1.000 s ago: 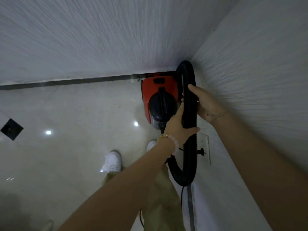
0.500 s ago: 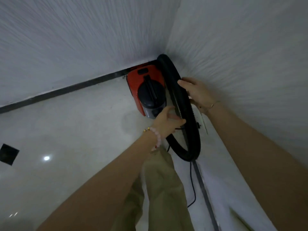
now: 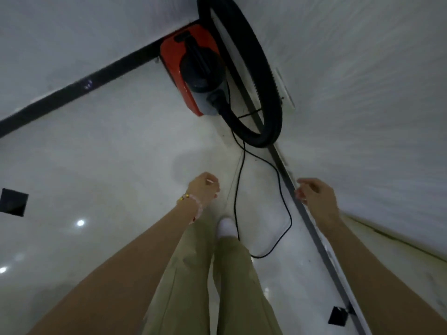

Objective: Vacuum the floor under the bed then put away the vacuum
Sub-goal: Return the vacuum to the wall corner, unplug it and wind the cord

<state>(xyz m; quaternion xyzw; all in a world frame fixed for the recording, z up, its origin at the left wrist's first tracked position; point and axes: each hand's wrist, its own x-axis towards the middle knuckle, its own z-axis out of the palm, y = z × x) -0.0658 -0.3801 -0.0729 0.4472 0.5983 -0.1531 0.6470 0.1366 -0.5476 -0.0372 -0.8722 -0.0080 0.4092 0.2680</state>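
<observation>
The red and black vacuum [image 3: 191, 68] stands on the pale floor in the corner where two white walls meet. Its thick black hose [image 3: 263, 76] loops up against the right wall. A thin black power cord [image 3: 278, 180] trails from it across the floor towards my feet. My left hand [image 3: 203, 188], with a bead bracelet on the wrist, hangs above the floor with loosely curled fingers and holds nothing. My right hand [image 3: 315, 193] hovers near the right wall's skirting, fingers relaxed and empty. Both hands are well clear of the vacuum.
A dark skirting strip [image 3: 72, 90] runs along the foot of both walls. A wall socket plate [image 3: 285, 88] sits on the right wall behind the hose. Dark square floor insets [image 3: 13, 201] lie at the left and lower right. My white shoe [image 3: 226, 227] stands beside the cord.
Both hands have let go of the hose and drawn back from the vacuum. The hose now leans against the right wall on its own, and I stand farther from the corner.
</observation>
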